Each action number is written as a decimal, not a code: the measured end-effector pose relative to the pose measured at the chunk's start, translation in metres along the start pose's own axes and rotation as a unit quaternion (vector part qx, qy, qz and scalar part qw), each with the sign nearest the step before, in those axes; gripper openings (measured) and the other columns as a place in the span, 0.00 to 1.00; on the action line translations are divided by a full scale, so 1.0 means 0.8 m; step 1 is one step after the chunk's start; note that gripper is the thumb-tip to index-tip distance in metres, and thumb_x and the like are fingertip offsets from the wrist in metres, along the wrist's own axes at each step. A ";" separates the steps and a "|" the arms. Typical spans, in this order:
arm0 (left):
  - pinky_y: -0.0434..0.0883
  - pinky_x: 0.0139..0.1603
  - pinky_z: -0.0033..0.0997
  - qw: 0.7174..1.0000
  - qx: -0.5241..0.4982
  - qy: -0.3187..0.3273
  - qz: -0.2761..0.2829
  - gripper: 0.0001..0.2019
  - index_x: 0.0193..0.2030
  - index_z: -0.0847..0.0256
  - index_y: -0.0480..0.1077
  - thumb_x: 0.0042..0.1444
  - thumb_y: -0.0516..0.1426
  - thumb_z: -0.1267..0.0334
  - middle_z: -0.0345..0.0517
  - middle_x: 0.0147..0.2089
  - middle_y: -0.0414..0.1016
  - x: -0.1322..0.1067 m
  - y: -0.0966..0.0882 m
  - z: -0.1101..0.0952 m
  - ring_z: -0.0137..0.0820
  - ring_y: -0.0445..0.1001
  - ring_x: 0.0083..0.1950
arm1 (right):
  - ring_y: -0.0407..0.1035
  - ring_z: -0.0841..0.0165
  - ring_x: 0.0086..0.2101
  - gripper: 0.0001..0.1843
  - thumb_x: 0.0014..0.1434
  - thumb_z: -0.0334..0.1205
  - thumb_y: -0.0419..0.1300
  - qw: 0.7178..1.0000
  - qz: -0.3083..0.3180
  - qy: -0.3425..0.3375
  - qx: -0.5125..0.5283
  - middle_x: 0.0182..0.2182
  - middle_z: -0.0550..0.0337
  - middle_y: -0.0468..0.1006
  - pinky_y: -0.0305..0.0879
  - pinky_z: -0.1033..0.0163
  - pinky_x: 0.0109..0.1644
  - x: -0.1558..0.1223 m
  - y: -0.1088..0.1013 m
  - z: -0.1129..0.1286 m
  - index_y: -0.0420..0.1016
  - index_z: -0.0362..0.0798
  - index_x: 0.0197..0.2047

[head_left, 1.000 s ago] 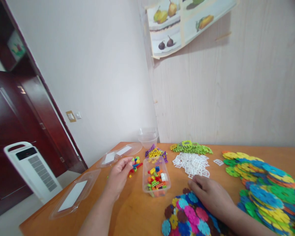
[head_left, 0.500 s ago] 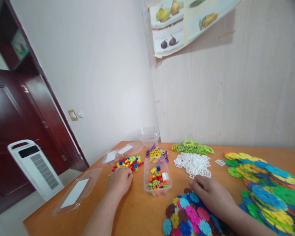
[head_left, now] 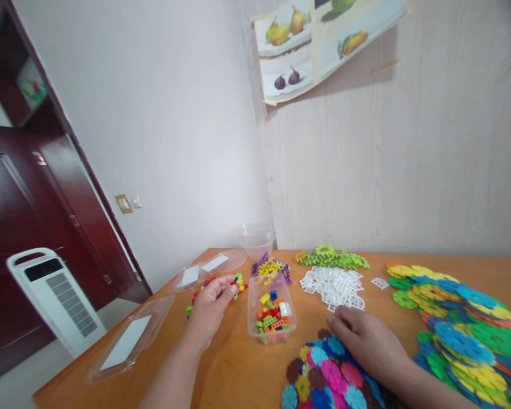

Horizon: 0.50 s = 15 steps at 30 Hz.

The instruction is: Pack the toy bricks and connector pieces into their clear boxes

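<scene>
At four o'clock from the clear tub (head_left: pixel 256 292), the right hand (head_left: pixel 368 342) lies over flower discs (head_left: pixel 323 378), its grip hidden; at nine, the left hand (head_left: pixel 210 309) has thumb and forefinger nearly meeting, whether around anything I cannot tell; the tub holds bricks (head_left: pixel 273 319); a loose brick pile (head_left: pixel 240 283) spreads at ten.

You have clear bowls (head_left: pixel 256 243) at the back of the tabletop (head_left: pixel 238 369). Above and right of them you see a fruit poster (head_left: pixel 319 45); up the wall (head_left: pixel 174 113) to their left, a switch (head_left: pixel 123 204). Farther left of the bowls stand a white appliance (head_left: pixel 57 301) and a dark red door (head_left: pixel 12 210); well to their right, large discs (head_left: pixel 464 342) lie heaped.
</scene>
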<state>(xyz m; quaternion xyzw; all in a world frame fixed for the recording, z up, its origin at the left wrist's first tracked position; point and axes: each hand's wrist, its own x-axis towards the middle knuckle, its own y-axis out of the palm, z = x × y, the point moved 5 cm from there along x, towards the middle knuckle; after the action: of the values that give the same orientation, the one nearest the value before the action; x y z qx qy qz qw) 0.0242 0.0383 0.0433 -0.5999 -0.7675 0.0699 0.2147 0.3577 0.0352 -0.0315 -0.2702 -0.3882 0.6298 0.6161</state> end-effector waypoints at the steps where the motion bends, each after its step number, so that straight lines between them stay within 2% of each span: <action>1: 0.68 0.51 0.33 0.999 -0.032 -0.006 -0.003 0.25 0.52 0.62 0.71 0.54 0.58 0.47 0.51 0.47 0.79 -0.002 -0.002 -0.004 0.37 0.75 0.49 | 0.68 0.67 0.28 0.20 0.64 0.52 0.48 1.000 0.001 -0.001 0.001 0.25 0.60 0.76 0.48 0.65 0.30 0.000 0.000 0.000 0.67 0.51 0.27; 4: 0.69 0.48 0.33 0.998 -0.046 -0.021 -0.049 0.27 0.54 0.63 0.70 0.53 0.59 0.47 0.51 0.45 0.79 -0.004 -0.022 -0.006 0.37 0.76 0.47 | 0.68 0.66 0.29 0.19 0.64 0.52 0.48 1.000 0.008 0.000 0.002 0.26 0.60 0.76 0.48 0.65 0.30 0.001 0.001 -0.001 0.67 0.51 0.27; 6: 0.69 0.44 0.32 0.996 0.007 -0.027 -0.089 0.22 0.51 0.62 0.70 0.54 0.57 0.51 0.49 0.44 0.79 -0.001 -0.041 0.002 0.36 0.76 0.44 | 0.68 0.66 0.29 0.19 0.64 0.52 0.47 1.000 0.013 0.000 -0.002 0.26 0.61 0.76 0.49 0.64 0.30 0.001 0.001 -0.001 0.67 0.51 0.27; 8: 0.68 0.40 0.30 0.989 0.102 -0.031 -0.099 0.15 0.45 0.61 0.71 0.55 0.54 0.56 0.46 0.40 0.79 0.002 -0.057 0.013 0.34 0.75 0.40 | 0.68 0.66 0.29 0.20 0.65 0.52 0.47 1.000 0.014 0.000 -0.006 0.26 0.61 0.76 0.49 0.64 0.31 0.000 0.001 0.000 0.66 0.51 0.27; 10: 0.64 0.33 0.29 0.971 0.227 -0.040 -0.061 0.10 0.38 0.60 0.71 0.54 0.53 0.59 0.42 0.32 0.77 0.004 -0.064 0.024 0.34 0.74 0.33 | 0.69 0.66 0.29 0.19 0.65 0.52 0.46 1.000 0.014 -0.002 -0.010 0.26 0.61 0.76 0.50 0.64 0.31 0.000 0.000 0.000 0.66 0.52 0.27; 12: 0.59 0.28 0.28 0.942 0.331 -0.059 -0.012 0.07 0.32 0.59 0.70 0.53 0.53 0.61 0.40 0.25 0.74 0.003 -0.065 0.036 0.33 0.71 0.28 | 0.70 0.66 0.29 0.19 0.65 0.52 0.47 1.000 0.015 -0.003 -0.012 0.27 0.61 0.77 0.50 0.65 0.31 0.000 0.000 0.000 0.66 0.52 0.27; 14: 0.55 0.27 0.28 0.919 0.387 -0.079 0.013 0.04 0.29 0.57 0.70 0.50 0.55 0.62 0.40 0.23 0.72 0.000 -0.065 0.045 0.33 0.69 0.26 | 0.70 0.66 0.29 0.19 0.64 0.52 0.47 1.000 0.020 -0.004 -0.012 0.27 0.61 0.77 0.51 0.65 0.31 0.001 0.001 0.000 0.65 0.52 0.27; 15: 0.54 0.27 0.29 0.916 0.392 -0.080 0.014 0.02 0.28 0.57 0.69 0.48 0.57 0.63 0.40 0.23 0.72 -0.001 -0.065 0.049 0.33 0.69 0.25 | 0.70 0.66 0.29 0.19 0.64 0.52 0.47 1.000 0.021 -0.004 -0.011 0.27 0.61 0.77 0.51 0.65 0.31 0.001 0.001 -0.001 0.65 0.51 0.27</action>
<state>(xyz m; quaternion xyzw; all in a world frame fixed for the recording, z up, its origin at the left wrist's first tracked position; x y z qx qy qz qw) -0.0382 0.0296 0.0272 -0.4704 -0.6849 0.4163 0.3693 0.3577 0.0364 -0.0326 -0.2824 -0.3917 0.6394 0.5983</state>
